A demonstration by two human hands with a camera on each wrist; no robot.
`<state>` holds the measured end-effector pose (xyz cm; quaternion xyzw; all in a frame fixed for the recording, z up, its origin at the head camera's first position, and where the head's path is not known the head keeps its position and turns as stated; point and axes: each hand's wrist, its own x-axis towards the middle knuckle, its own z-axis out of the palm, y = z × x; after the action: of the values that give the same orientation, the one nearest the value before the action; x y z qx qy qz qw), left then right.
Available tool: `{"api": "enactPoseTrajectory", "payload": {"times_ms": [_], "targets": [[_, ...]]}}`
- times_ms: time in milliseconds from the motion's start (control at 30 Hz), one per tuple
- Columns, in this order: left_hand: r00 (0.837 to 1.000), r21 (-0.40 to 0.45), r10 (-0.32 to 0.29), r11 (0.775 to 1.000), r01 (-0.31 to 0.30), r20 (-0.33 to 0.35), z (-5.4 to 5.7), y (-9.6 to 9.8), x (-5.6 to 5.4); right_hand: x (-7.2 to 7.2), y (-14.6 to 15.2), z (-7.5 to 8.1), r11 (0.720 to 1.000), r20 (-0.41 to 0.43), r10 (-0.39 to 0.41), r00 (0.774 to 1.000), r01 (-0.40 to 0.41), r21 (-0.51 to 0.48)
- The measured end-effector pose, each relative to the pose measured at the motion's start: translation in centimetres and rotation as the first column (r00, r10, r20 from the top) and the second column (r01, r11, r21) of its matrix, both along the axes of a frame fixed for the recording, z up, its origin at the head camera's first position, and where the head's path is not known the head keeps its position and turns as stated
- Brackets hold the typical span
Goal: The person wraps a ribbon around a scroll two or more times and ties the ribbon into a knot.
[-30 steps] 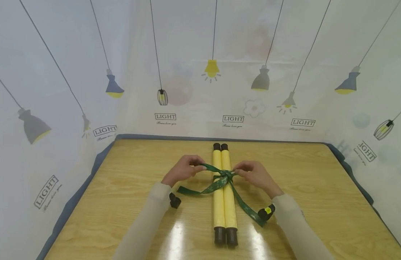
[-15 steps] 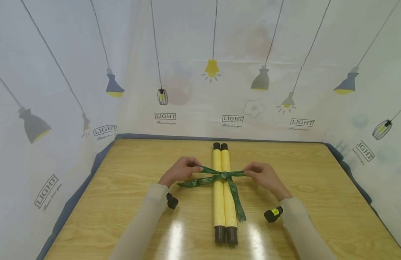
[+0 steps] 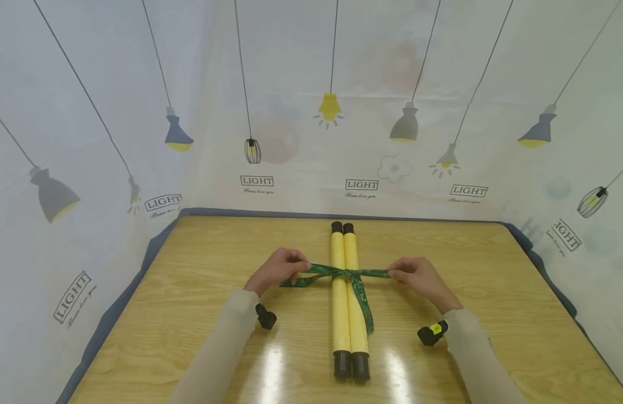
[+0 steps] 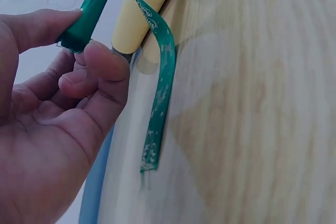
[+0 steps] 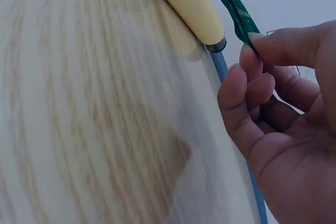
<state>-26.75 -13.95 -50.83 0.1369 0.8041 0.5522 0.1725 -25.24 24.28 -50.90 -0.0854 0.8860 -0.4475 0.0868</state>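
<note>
Two yellow rods (image 3: 340, 314) with dark end caps lie side by side on the table. A green printed ribbon (image 3: 359, 297) is wrapped around their middle and knotted on top. My left hand (image 3: 278, 269) pinches a folded part of the ribbon (image 4: 86, 27) between thumb and fingers, left of the knot. On the other side, my right hand (image 3: 422, 279) pinches another folded length of ribbon (image 5: 239, 17), held taut. One loose ribbon end (image 4: 163, 82) trails below my left hand. A second loose end drapes over the right rod toward the front.
The wooden table (image 3: 215, 241) has a blue-grey edging (image 3: 155, 247) along its sides and back. A pale curtain (image 3: 301, 163) printed with lamps stands behind and on both sides. Black wrist cameras (image 3: 431, 333) sit at both sleeves.
My hands have moved apart, the right one outward, drawing the ribbon's two loops straight and the knot smaller. The loose front end has swung in toward the rods. The rods have stayed in place.
</note>
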Motion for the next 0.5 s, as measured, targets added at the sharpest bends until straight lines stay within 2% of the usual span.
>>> {"api": "enactPoseTrajectory", "payload": {"times_ms": [200,500], "targets": [[0.999,-0.003,0.052,0.999,-0.052,-0.011,-0.5,0.02,0.37,0.08,0.52,-0.35,1.0,0.001,-0.017,1.0,0.017,0.002],[0.995,0.009,0.096,0.995,-0.095,-0.002,-0.81,0.1,0.69,0.42,1.03,-1.02,0.999,-0.028,-0.038,0.999,0.038,0.011]]}}
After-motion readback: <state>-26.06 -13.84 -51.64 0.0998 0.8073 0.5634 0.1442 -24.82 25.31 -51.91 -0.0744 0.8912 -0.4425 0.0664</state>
